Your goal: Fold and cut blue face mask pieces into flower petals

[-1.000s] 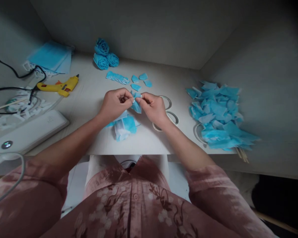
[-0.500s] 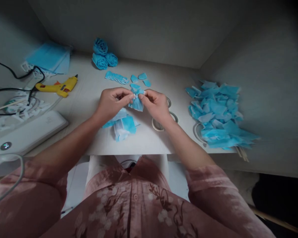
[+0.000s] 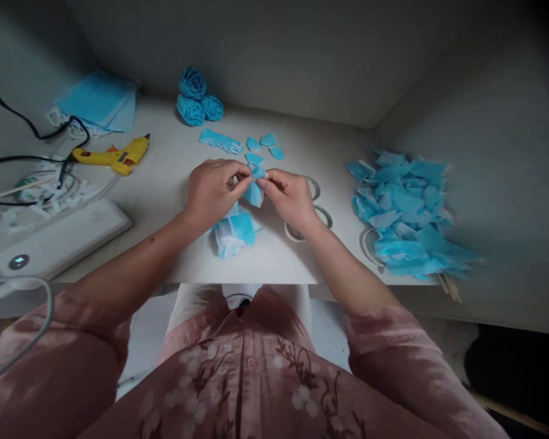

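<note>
Between my two hands is a small piece of blue mask fabric (image 3: 255,194), pinched at its middle so that it flares below the fingers. My left hand (image 3: 214,186) is closed on its left side, thumb against forefinger. From the right, my right hand (image 3: 289,194) pinches the same piece. Several cut blue petals (image 3: 268,139) lie just beyond the hands, beside a row of overlapping petals (image 3: 220,141). Blue and white fabric scraps (image 3: 235,233) rest under my left wrist. Tape rolls (image 3: 294,231) lie by my right wrist, partly hidden by it.
Three blue fabric roses (image 3: 192,110) stand at the back. On the left are folded face masks (image 3: 98,100), a yellow glue gun (image 3: 119,155), black cables, white straps and a white power bank (image 3: 64,235). A heap of blue fabric pieces (image 3: 402,207) fills the right side, with sticks (image 3: 448,286) beneath.
The fabric piece looks more narrowly gathered and twisted between my fingers. Both hands stay in nearly the same place, and the whole view has shifted slightly.
</note>
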`<state>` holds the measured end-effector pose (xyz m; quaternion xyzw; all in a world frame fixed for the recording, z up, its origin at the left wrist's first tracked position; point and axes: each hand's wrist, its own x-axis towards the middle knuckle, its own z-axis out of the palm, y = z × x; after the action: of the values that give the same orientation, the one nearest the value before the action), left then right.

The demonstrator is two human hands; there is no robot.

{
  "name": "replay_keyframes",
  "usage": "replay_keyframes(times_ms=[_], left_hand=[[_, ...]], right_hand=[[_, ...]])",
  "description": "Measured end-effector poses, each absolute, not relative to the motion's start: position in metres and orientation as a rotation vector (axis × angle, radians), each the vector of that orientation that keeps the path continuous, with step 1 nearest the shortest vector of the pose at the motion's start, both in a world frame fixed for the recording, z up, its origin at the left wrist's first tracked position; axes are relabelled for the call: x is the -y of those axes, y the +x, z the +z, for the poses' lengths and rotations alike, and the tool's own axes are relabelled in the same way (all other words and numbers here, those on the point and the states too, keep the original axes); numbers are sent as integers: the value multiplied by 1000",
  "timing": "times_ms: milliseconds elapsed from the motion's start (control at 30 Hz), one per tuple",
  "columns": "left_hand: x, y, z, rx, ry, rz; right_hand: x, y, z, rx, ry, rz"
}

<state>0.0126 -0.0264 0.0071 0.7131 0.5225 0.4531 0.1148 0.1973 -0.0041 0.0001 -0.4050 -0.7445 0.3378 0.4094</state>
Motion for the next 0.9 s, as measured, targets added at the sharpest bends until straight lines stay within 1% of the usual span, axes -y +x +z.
replay_keyframes(times_ms=[167,300,433,700,800,900], left_hand=[[27,13,4,-1585,2232,1245],[29,15,5,-1581,2233,1233],[31,17,8,-1570,2058,1290],[15,8,10,-1285,1441,1475],[17,7,14,-1237,1425,1511],[25,10,16,-1258,1607,1457]], right_hand=[[9,194,3,1873,-1060,817],[12,192,3,1850,-1062,830],[10,193,3,1857,-1061,876],[4,201,6,1801,-1035,966],[1,204,5,1756,-1032,987],[1,203,5,1746,-1037,993]])
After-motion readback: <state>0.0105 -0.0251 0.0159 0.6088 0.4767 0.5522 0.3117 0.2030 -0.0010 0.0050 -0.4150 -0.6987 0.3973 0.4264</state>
